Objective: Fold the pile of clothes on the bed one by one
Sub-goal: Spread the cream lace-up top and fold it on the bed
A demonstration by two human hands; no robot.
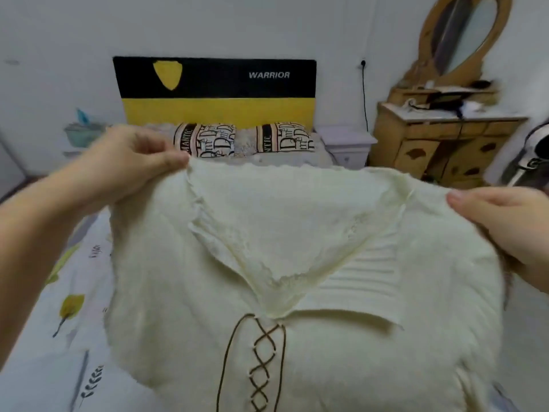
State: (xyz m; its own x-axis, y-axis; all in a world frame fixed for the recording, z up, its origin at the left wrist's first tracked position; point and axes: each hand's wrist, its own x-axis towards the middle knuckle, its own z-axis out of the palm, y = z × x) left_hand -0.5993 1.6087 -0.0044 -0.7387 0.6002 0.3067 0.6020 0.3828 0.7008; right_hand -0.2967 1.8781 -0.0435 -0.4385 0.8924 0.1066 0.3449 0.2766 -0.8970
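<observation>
A cream knitted sweater (297,227) with a collar and brown criss-cross lacing at the neck hangs spread out above the bed, filling most of the view. My left hand (130,162) pinches its upper left shoulder edge. My right hand (505,221) grips its upper right shoulder edge. The sweater hides the bed beneath it and any other clothes there.
The bed sheet (44,322) with a leaf print shows at the left. Two patterned pillows (243,141) lie against a black and yellow headboard (217,90). A wooden dresser (445,141) with an oval mirror stands at the right, a small white nightstand (347,147) beside it.
</observation>
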